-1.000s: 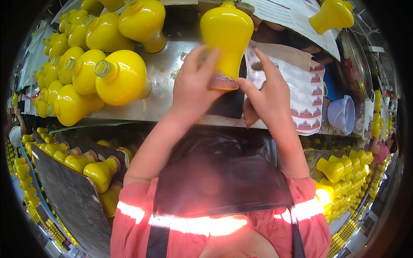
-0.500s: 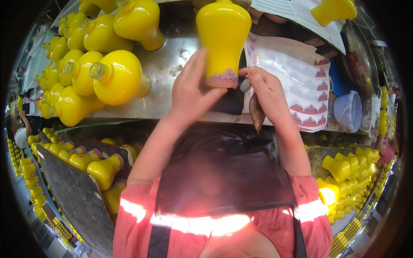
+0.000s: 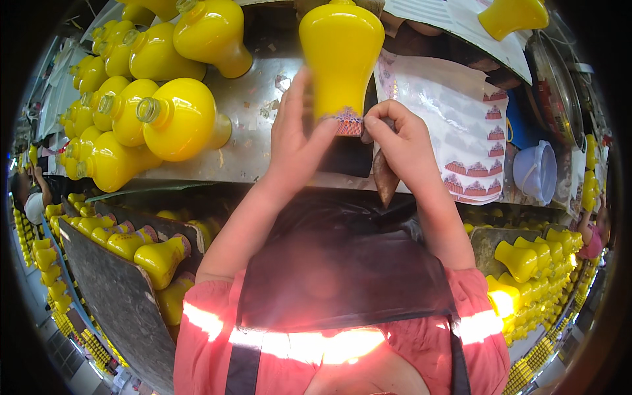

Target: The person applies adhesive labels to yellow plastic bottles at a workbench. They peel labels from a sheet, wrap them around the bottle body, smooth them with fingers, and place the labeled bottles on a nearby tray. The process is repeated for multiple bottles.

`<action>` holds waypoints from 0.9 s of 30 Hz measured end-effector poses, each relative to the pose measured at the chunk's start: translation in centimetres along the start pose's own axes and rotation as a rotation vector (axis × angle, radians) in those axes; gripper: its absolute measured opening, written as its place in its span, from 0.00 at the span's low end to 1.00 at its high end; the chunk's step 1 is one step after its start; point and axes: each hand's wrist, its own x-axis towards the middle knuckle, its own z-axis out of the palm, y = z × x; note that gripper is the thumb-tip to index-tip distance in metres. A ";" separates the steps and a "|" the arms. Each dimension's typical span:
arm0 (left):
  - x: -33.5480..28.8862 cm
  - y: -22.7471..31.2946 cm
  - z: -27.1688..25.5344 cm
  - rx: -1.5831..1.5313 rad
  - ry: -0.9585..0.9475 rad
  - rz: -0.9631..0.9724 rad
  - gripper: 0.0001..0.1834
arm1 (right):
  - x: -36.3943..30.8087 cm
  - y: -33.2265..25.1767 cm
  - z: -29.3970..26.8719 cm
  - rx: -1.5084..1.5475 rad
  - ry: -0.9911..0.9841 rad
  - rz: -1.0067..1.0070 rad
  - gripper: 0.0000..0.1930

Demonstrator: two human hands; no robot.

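Observation:
A glossy yellow vase (image 3: 341, 56) lies in front of me, its narrow foot toward me. Round the foot runs a patterned pink and purple decal (image 3: 349, 123). My left hand (image 3: 295, 135) holds the vase from the left, its thumb pressing at the decal and its fingers partly hidden along the side. At the decal's right edge, my right hand (image 3: 398, 135) pinches with thumb and forefinger; whether the fingertips hold the decal's edge I cannot tell. Tucked in that same hand is a brown pointed tool (image 3: 384, 179), its upper end hidden by the fingers.
Several yellow vases (image 3: 181, 118) lie on the metal table (image 3: 253, 99) at left. A decal sheet (image 3: 461, 141) lies at right, beside a pale lilac bucket (image 3: 534, 171). More vases fill crates (image 3: 118, 309) on both sides below the table. Other people stand at the far edges.
My right fingers have closed in at the decal's right edge, and the tool has swung lower, its grey end now hidden. My left thumb has shifted up onto the decal.

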 end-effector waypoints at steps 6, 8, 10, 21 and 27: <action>-0.3 0.5 0.2 0.440 0.051 0.303 0.49 | -0.6 -0.2 0.6 -0.081 0.063 -0.066 0.15; -0.2 0.3 0.2 0.493 0.030 0.289 0.50 | -0.6 -0.5 1.0 -0.408 0.166 -0.181 0.16; 0.0 0.0 0.1 0.527 0.031 0.312 0.49 | -0.4 -0.7 0.9 -0.352 0.151 -0.200 0.22; 0.8 -0.2 -1.8 -0.054 -0.101 -0.016 0.41 | 0.0 -1.0 0.5 -0.283 -0.020 -0.113 0.34; 1.6 0.4 -0.4 -0.047 -0.019 -0.086 0.40 | 0.0 -2.1 0.6 -0.509 -0.012 -0.068 0.37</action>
